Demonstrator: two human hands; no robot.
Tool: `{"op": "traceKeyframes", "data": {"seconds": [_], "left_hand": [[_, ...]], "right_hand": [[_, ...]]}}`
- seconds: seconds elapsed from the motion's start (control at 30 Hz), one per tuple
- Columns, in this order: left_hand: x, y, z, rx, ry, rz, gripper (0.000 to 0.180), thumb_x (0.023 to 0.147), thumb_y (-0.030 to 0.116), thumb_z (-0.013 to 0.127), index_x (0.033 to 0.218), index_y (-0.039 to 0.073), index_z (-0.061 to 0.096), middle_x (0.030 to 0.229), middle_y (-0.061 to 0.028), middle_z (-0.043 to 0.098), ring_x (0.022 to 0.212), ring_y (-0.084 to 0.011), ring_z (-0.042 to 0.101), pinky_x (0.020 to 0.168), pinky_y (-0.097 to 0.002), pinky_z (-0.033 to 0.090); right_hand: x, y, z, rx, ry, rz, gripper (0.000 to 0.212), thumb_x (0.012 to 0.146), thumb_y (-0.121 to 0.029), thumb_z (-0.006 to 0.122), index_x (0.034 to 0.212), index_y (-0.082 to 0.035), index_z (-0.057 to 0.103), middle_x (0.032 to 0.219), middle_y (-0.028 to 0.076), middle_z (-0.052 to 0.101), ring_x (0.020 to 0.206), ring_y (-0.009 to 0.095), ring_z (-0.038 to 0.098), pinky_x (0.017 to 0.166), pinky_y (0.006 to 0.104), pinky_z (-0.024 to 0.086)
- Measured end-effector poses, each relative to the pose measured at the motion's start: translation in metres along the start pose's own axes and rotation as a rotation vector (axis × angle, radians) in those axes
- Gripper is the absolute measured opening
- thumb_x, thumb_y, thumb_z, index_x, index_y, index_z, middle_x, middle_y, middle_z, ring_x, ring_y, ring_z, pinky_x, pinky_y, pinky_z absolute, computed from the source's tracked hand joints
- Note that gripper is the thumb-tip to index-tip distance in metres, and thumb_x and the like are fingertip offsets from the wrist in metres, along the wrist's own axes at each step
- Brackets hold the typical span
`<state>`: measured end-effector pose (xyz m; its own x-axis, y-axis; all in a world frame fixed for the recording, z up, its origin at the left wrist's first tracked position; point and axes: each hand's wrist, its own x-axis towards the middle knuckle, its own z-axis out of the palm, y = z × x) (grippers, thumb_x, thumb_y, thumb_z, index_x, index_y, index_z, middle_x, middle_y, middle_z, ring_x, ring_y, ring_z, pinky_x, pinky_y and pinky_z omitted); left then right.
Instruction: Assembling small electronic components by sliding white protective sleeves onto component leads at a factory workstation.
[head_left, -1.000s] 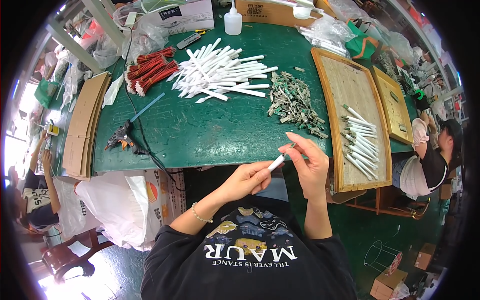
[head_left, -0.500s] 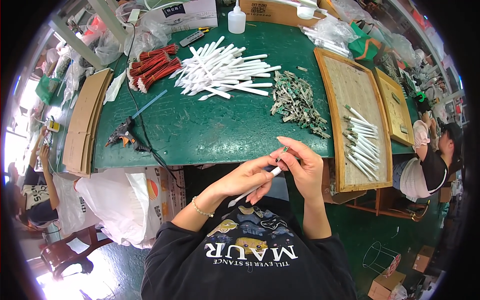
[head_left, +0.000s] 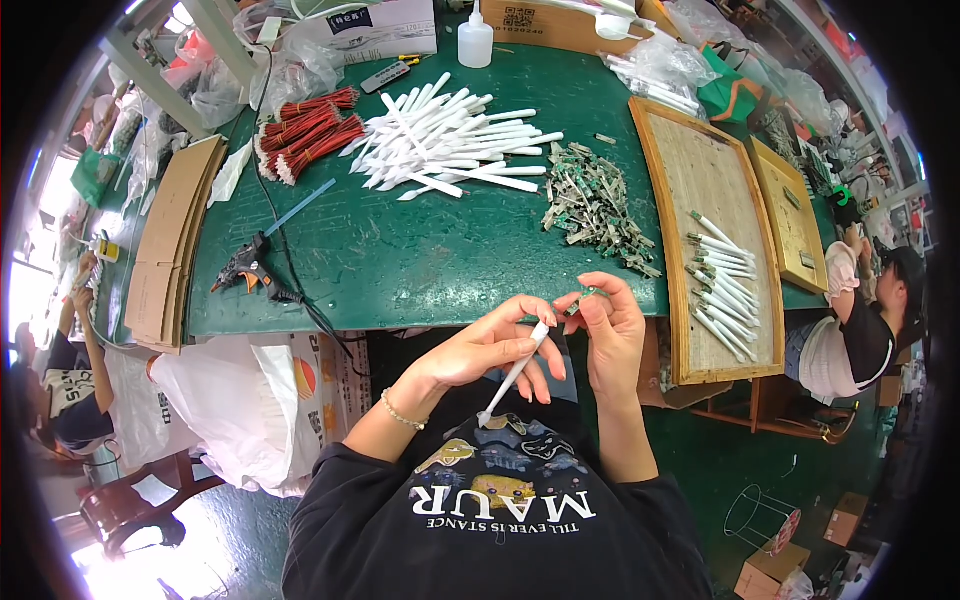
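a green table spreads in front of the person. at its right lies a wood-framed tray with a row of white sticks in its lower half. on the tabletop, a heap of white sticks lies left of a heap of small green-and-metal pieces. the right hand pinches a green piece between thumb and fingertips, near the table's front edge. the left hand grips a slim white stick between thumb and fingers, its other fingers loosely spread; the stick slants, lower tip before the black shirt.
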<state>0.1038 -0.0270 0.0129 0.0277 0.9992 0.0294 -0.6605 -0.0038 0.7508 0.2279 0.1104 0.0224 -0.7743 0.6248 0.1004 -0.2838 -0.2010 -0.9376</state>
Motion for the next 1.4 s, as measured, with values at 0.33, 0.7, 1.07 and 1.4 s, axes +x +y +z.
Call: {"op": "traceKeyframes", "data": {"seconds": [0.33, 0.7, 1.07, 1.4], "left_hand": [[0.002, 0.002, -0.001, 0.040, 0.030, 0.073, 0.027, 0.096, 0.020, 0.046, 0.119, 0.012, 0.034, 0.110, -0.0229, 0.054, 0.071, -0.0284, 0.066, 0.057, -0.0299, 0.055], [-0.001, 0.005, -0.009, 0.081, 0.086, 0.115, 0.028, 0.095, 0.019, 0.048, 0.117, 0.010, 0.032, 0.110, -0.0302, 0.054, 0.065, -0.0273, 0.066, 0.053, -0.0308, 0.056], [0.001, 0.003, -0.009, 0.036, -0.008, 0.140, 0.029, 0.093, 0.017, 0.053, 0.114, 0.013, 0.032, 0.094, -0.0315, 0.060, 0.057, -0.0260, 0.065, 0.048, -0.0306, 0.054], [0.002, 0.000, -0.005, 0.075, 0.035, 0.160, 0.025, 0.094, 0.018, 0.052, 0.112, 0.014, 0.034, 0.088, -0.0298, 0.062, 0.043, -0.0183, 0.057, 0.037, -0.0211, 0.042]], "right_hand": [[0.000, 0.011, -0.003, 0.168, 0.006, 0.177, 0.027, 0.089, -0.017, 0.061, 0.109, 0.000, 0.053, 0.089, 0.011, 0.067, 0.079, 0.012, 0.061, 0.073, 0.0229, 0.047], [0.001, 0.007, -0.004, 0.025, -0.030, 0.081, 0.023, 0.088, -0.013, 0.062, 0.106, 0.001, 0.057, 0.085, 0.010, 0.066, 0.081, 0.014, 0.063, 0.075, 0.0246, 0.047], [0.003, -0.006, 0.015, -0.110, -0.061, -0.033, 0.023, 0.088, -0.005, 0.060, 0.110, 0.000, 0.054, 0.088, 0.011, 0.068, 0.080, 0.009, 0.061, 0.073, 0.0206, 0.046], [0.002, -0.002, 0.017, -0.102, -0.051, 0.029, 0.021, 0.086, -0.003, 0.063, 0.106, 0.001, 0.056, 0.087, 0.010, 0.068, 0.081, 0.009, 0.063, 0.069, 0.0197, 0.048]]}}
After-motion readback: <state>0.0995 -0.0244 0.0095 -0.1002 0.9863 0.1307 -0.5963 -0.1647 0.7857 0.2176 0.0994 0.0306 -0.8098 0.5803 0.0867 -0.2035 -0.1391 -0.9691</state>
